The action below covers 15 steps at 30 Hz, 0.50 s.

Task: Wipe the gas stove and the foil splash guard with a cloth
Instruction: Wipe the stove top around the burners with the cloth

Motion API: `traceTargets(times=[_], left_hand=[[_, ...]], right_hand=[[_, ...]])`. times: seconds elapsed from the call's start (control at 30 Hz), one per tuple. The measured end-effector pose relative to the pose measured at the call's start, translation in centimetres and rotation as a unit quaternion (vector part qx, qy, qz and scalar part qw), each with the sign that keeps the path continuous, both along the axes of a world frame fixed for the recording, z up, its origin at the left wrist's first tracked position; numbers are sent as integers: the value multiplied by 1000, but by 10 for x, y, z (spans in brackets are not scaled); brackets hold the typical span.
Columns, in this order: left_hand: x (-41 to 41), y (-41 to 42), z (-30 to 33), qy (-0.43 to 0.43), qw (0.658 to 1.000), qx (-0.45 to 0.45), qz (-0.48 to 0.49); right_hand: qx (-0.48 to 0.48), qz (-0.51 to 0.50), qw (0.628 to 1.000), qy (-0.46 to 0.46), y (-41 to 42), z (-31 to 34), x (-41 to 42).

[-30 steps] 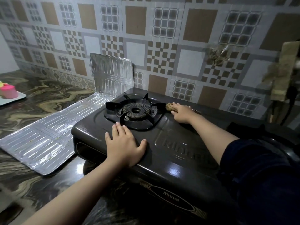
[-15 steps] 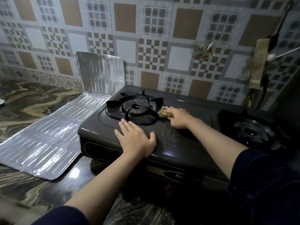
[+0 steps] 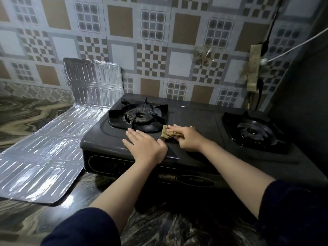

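Patterned wall tiles [image 3: 122,55] are standing behind a marbled counter [image 3: 26,110], and on this counter the black stove [image 3: 195,119] is sitting with the foil guard [image 3: 53,146] touching its left side. Compared with one second ago, the right hand [image 3: 188,139] is now nearer to the front of the stove: it was behind the left burner [image 3: 140,116], and now it is pressing the cloth [image 3: 166,133] in front of that burner, just beside the left hand [image 3: 145,146]. I am judging from this that the wiping is going from the back toward the front edge, so the middle strip is mostly covered, while the right side and the foil are not yet wiped (my estimate only). The right hand's fingers are curling on the cloth and holding it; the left hand is lying flat with straight fingers, steadying the stove. Counting now: one stove, two burners with the right burner [image 3: 253,132] at the far side, one cloth, one foil guard made of three panels (one upright against the wall, two lying flat), two hands.
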<state>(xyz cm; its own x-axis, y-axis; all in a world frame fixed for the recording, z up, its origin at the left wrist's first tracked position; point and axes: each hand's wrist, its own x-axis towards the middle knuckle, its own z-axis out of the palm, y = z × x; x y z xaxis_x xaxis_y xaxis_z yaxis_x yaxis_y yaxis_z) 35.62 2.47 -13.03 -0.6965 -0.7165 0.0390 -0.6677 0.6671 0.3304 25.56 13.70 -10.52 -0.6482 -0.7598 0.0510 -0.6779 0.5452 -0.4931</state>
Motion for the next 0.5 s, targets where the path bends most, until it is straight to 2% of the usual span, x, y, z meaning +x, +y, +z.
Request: traceTargets(times=[0.2, 0.37, 0.5], left_hand=[[2, -2, 0, -1, 1000, 10, -12], [3, -3, 2, -2, 1000, 11, -17], [3, -6, 1, 0, 1000, 12, -23]], right_hand=[[-41, 15, 999, -28, 13, -3, 8], [-37, 15, 995, -88, 30, 3, 11], [-69, 17, 989, -131, 51, 3, 23]])
